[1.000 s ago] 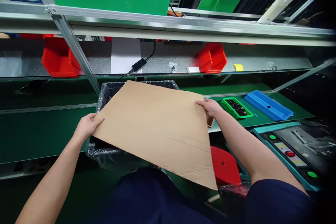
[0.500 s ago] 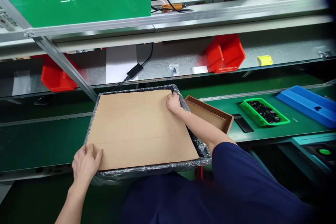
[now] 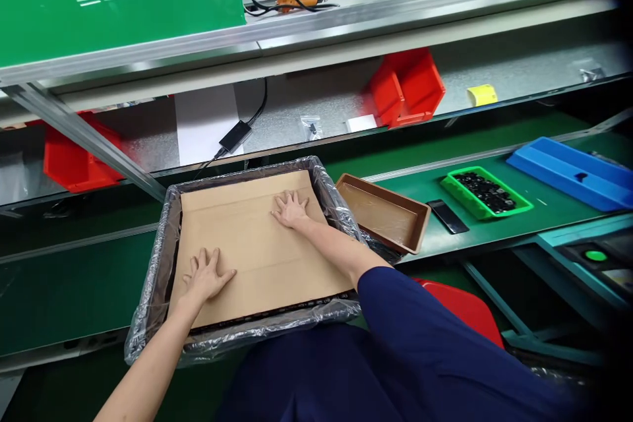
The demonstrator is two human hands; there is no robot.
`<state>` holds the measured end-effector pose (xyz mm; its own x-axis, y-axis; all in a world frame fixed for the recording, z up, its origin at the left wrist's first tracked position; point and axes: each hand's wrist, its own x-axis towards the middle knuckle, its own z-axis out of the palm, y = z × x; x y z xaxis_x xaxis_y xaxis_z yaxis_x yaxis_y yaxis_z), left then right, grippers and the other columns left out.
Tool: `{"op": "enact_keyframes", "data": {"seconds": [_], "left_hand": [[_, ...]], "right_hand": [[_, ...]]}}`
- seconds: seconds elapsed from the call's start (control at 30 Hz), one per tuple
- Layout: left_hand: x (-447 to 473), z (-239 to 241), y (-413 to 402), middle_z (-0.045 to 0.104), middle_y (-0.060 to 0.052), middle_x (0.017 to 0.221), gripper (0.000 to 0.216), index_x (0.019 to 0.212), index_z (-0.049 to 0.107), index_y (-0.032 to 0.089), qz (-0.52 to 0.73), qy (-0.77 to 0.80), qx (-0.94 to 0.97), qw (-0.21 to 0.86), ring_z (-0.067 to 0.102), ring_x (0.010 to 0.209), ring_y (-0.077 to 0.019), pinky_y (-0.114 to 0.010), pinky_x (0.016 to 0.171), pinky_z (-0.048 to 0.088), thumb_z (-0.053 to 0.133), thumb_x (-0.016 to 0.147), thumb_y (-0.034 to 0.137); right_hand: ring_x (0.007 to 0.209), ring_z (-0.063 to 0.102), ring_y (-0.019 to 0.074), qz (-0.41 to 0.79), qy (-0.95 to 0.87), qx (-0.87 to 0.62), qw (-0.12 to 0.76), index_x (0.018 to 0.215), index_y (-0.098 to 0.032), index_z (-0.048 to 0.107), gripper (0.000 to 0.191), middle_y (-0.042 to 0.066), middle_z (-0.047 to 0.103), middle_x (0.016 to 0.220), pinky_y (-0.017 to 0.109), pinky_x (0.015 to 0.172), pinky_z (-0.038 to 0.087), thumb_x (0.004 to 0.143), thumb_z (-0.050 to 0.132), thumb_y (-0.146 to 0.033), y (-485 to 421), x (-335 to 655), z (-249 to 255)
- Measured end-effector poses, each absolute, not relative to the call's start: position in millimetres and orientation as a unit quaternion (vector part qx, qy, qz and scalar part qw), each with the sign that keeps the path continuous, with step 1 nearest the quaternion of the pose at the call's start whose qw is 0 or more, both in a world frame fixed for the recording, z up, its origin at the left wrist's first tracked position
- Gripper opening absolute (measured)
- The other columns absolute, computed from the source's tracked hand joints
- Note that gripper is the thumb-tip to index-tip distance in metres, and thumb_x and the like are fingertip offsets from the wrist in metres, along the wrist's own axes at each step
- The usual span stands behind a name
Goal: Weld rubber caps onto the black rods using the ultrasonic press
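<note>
A brown cardboard sheet (image 3: 262, 237) lies inside a tray lined with clear plastic film (image 3: 153, 277), its edges below the rim. My left hand (image 3: 205, 277) rests on the sheet's left part, fingers spread. On the upper right part of the same sheet my right hand (image 3: 291, 209) lies flat, fingers apart. Neither hand grips anything. Dark contents show in a narrow gap along the sheet's near edge; the rest beneath it is hidden.
Right of the lined tray sit a brown tray (image 3: 386, 211), a black phone-like slab (image 3: 448, 216), a green bin of small black parts (image 3: 487, 192) and a blue tray (image 3: 573, 171). Red bins (image 3: 408, 89) stand on the metal shelf behind. A red seat (image 3: 465, 310) is below right.
The cardboard has sunk from rim level down into the lined tray. Both hands have moved from its edges inward onto its surface, fingers now spread. The camera view has shifted slightly.
</note>
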<state>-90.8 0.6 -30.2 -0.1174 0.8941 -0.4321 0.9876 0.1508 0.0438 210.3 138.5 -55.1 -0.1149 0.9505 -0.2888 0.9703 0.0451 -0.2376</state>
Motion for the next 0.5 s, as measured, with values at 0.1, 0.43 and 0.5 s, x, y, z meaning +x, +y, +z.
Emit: {"op": "enact_keyframes", "data": {"seconds": [0.1,0.43,0.5], "left_hand": [[-93.5,-42.9,-0.8,0.003,-0.015,0.164,0.094,0.155,0.022,0.028,-0.144,0.728,0.64,0.198,0.003,0.146,-0.0464,-0.075,0.097,0.028,0.036,0.077,0.078],[-93.3,-53.9,13.8,0.008,-0.018,0.16,0.098,0.153,0.024,0.027,-0.144,0.727,0.645,0.186,0.011,0.142,-0.0492,-0.075,0.091,0.034,0.037,0.072,0.081],[-96.8,-57.7,21.2,0.013,-0.021,0.158,0.103,0.152,0.026,0.024,-0.142,0.722,0.651,0.185,0.016,0.14,-0.0521,-0.074,0.091,0.035,0.04,0.068,0.083]], "right_hand": [[0.146,-0.003,0.0421,-0.206,0.717,0.665,0.03,0.155,-0.03,0.022,0.071,0.013,0.007,0.163,0.075,0.105,0.001,0.093,0.027,-0.065,133.7,213.4,-65.7],[0.146,0.012,0.0386,-0.232,0.712,0.663,-0.03,0.149,-0.027,0.037,0.06,0.015,0.023,0.159,0.072,0.109,0.012,0.096,0.036,-0.056,133.9,218.4,-40.3],[0.14,0.033,0.0374,-0.275,0.692,0.665,-0.058,0.143,-0.02,0.046,0.056,0.02,0.042,0.148,0.066,0.108,0.025,0.098,0.036,-0.052,130.6,226.0,-17.7]]}}
